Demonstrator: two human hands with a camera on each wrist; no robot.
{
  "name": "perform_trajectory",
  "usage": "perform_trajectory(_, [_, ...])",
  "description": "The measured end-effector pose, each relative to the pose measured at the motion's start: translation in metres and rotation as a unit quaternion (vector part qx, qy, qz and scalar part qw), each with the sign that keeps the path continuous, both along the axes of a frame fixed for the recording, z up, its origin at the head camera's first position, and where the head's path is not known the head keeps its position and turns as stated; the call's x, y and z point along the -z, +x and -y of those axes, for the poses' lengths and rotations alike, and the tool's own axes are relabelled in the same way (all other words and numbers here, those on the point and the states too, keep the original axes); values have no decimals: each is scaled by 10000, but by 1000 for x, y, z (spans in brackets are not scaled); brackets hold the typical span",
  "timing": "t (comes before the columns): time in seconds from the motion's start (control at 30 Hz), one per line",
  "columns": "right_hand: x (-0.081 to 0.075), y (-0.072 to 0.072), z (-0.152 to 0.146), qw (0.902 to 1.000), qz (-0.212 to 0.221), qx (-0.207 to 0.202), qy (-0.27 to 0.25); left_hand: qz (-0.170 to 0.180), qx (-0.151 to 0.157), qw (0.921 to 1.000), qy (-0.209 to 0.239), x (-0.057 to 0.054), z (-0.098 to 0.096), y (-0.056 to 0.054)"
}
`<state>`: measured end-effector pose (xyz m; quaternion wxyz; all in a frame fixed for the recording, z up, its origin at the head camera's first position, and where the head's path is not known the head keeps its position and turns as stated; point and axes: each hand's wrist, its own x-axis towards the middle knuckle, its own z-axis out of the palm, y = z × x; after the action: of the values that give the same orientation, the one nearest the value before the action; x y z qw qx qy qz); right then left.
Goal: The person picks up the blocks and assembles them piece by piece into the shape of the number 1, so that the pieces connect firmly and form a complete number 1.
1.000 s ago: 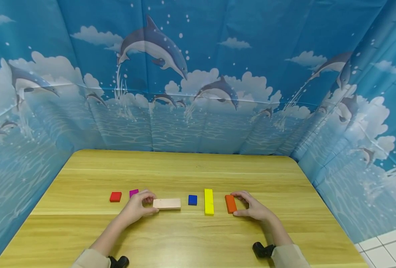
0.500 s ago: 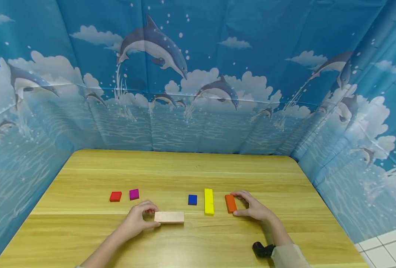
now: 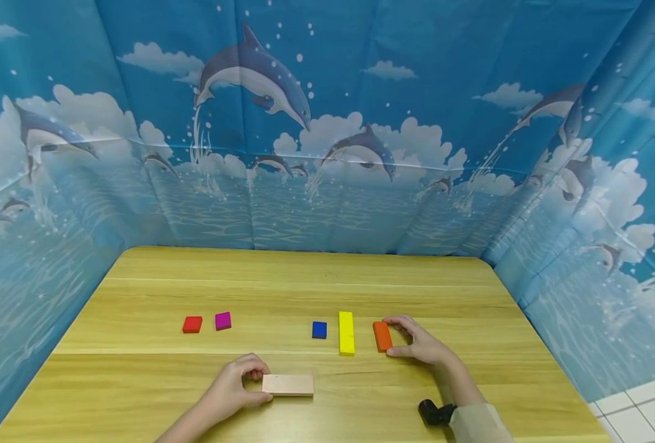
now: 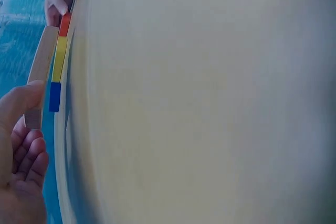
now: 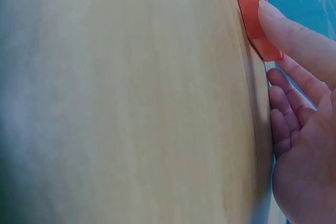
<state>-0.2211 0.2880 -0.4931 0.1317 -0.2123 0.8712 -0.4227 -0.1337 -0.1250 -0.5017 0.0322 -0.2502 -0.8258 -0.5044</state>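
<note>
My left hand [image 3: 233, 386] pinches a plain wooden block [image 3: 288, 385] by its left end, near the front of the table. In the left wrist view the thumb lies along one side of that wooden block [image 4: 44, 59]. Over on the right, my right hand [image 3: 421, 342] holds an orange block [image 3: 382, 337] between thumb and fingers by its long sides. The right wrist view shows the thumb tip pressed on the orange block [image 5: 254, 19]. Left of it lie a long yellow block [image 3: 346, 333] and a small blue block [image 3: 319, 330].
A red block [image 3: 192, 325] and a purple block [image 3: 223, 321] lie on the left part of the wooden table [image 3: 305, 277]. A blue curtain [image 3: 327, 203] with dolphins hangs along the back and sides. A black device [image 3: 435, 413] is worn on the right wrist.
My left hand has drawn the wooden block toward the front edge and slightly right, uncovering the purple block. The right hand and orange block have stayed in place.
</note>
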Motion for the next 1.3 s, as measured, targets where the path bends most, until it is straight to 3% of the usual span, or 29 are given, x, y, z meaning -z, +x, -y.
perform_trajectory(0.23, [-1,0,1,10000,77,2,-44,-96,182,9997,131,5,-6,10])
perform_trajectory(0.47, [-2,0,1,9999,48,86,35,74,271,9995,162,11,-11,17])
perform_trajectory(0.63, [-1,0,0,9999,85,97,12,159,306,9992,215,13,-13,20])
perform_trajectory(1.3, [2,-2,-1,10000,47,31,-2,-149,404,9989,196,19,-18,24])
